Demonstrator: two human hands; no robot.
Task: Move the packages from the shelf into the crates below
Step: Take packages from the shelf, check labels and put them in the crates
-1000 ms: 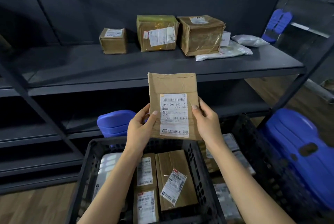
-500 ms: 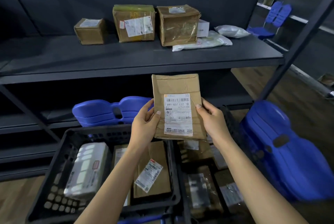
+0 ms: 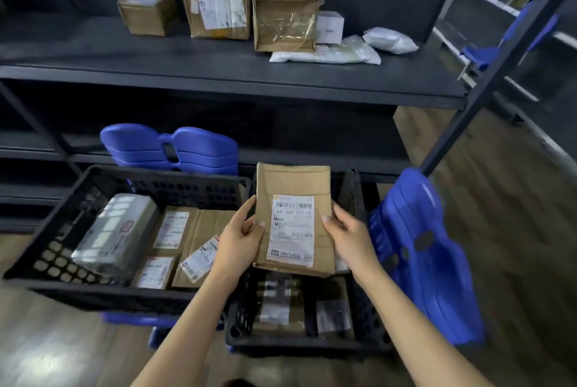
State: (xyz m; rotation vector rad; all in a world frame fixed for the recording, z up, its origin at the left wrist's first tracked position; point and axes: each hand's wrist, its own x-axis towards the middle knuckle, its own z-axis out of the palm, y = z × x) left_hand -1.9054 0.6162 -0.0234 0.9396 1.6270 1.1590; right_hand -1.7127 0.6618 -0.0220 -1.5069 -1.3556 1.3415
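**A:** so where's the parcel at right now?

**B:** flat brown paper envelope [image 3: 293, 218] with a white shipping label [image 3: 292, 230], held upright by both hands. left hand [image 3: 239, 238] is clamped on its left edge, thumb on the front, right hand [image 3: 351, 238] is gripping the right edge the same way. it's in the air above the right black crate [image 3: 362, 343], bottom edge over the crate's opening.

**A:** anything in that crate?

**B:** yeah, a few dark wrapped packages with labels, kinda blurry so can't tell more. the left black crate [image 3: 62, 221] sits just beside it and has a silver bubble-wrap parcel [image 3: 115, 230] on its left side plus some brown labelled envelopes next to that.

**A:** and up on the shelf?

**B:** the dark shelf [image 3: 218, 74] has 3 cardboard boxes in a row: small box [image 3: 146, 13], taped box with a big label [image 3: 218, 5], crumpled box [image 3: 285, 16]. behind the crumpled one there's a small white box [image 3: 330, 26], then 2 white poly mailers [image 3: 343, 54] to the right.

**A:** the blue stuff?

**B:** stacked blue plastic seats [image 3: 427, 249] right of the crates, another stack behind the left one.
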